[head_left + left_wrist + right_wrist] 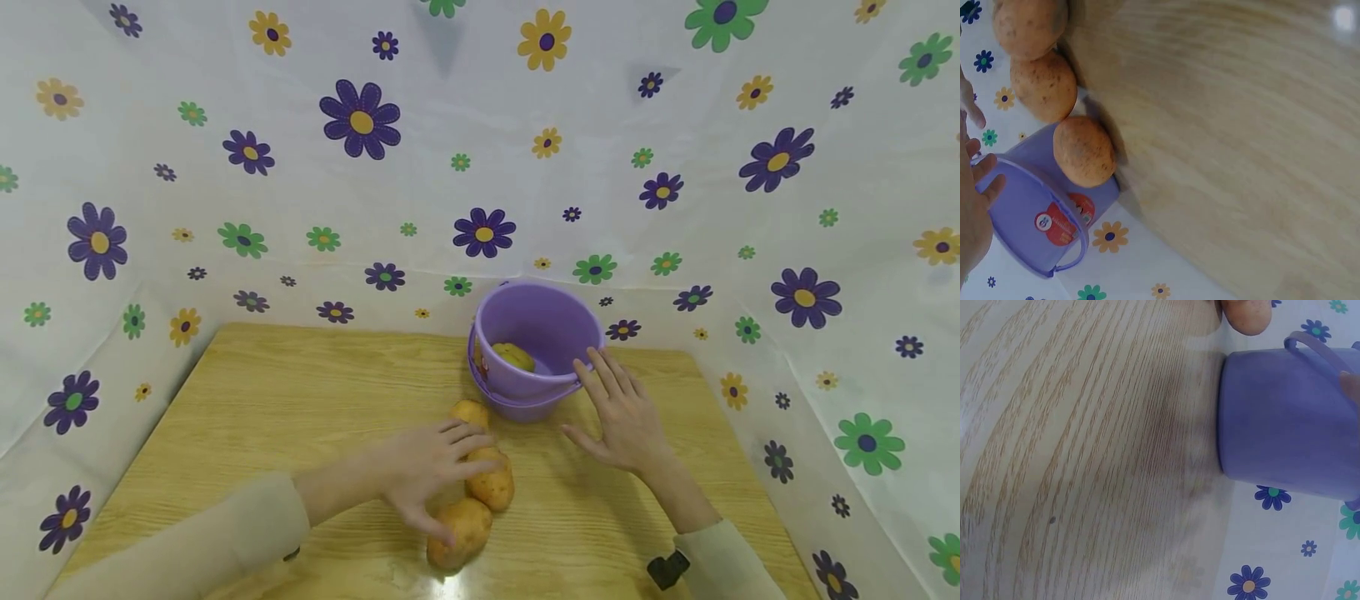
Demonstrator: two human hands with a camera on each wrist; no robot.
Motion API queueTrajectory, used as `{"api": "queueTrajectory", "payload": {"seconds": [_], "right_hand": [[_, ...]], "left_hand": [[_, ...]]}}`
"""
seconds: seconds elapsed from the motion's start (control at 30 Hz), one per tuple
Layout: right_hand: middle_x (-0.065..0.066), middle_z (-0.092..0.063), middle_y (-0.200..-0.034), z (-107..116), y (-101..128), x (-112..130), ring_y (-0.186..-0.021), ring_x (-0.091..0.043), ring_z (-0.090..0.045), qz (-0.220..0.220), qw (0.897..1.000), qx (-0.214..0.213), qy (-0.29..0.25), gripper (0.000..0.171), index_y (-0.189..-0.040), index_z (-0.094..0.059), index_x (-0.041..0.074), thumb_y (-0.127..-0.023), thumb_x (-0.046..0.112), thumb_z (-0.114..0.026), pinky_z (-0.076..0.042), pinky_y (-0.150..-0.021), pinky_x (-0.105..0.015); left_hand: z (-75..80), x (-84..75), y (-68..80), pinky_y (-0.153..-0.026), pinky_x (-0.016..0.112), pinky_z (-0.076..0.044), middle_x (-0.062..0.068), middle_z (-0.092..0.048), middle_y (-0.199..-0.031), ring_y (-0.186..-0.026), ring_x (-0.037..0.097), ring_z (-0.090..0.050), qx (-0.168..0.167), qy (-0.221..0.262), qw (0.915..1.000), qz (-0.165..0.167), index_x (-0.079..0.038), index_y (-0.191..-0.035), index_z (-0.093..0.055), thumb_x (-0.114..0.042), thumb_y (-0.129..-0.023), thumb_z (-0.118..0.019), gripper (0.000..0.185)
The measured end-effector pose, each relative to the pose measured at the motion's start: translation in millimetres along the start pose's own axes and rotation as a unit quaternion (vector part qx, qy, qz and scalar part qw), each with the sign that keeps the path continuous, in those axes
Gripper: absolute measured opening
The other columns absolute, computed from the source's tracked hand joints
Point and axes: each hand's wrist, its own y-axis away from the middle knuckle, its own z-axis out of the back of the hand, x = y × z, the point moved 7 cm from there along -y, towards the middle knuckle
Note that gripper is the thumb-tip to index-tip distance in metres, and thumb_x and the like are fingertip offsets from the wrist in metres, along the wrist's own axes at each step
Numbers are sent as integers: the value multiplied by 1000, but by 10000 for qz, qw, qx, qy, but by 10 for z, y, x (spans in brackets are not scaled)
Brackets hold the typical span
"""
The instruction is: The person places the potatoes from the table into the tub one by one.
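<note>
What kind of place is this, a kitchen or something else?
Probably a staged tabletop booth, not a kitchen: a wooden table walled on three sides by flower-print sheeting, with only potatoes and a purple bucket on it.

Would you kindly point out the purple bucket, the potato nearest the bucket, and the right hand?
purple bucket (551, 321), head view, inner back wall.
potato nearest the bucket (1084, 151), left wrist view, middle of its skin.
right hand (626, 417), head view, back of the hand.

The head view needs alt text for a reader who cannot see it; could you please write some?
A person's left hand rests on three potatoes lying on a wooden table, while the right hand, fingers straight, touches the rim of a purple bucket with a yellowish item inside. Flower-print sheets surround the table.
</note>
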Motion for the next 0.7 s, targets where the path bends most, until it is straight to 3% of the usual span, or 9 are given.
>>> {"api": "queueTrajectory", "payload": {"seconds": [0.7], "right_hand": [[-25, -48, -160, -38, 29, -7, -145, -45, -49, 42, 10000, -68, -33, 96, -157, -47, 5, -99, 80, -32, -49, -111, -63]], "left_hand": [[-370, -365, 153, -124, 46, -43, 11, -46, -165, -149, 29, -50, 249, 40, 9989, -393, -19, -164, -38, -88, -86, -52, 105]]}}
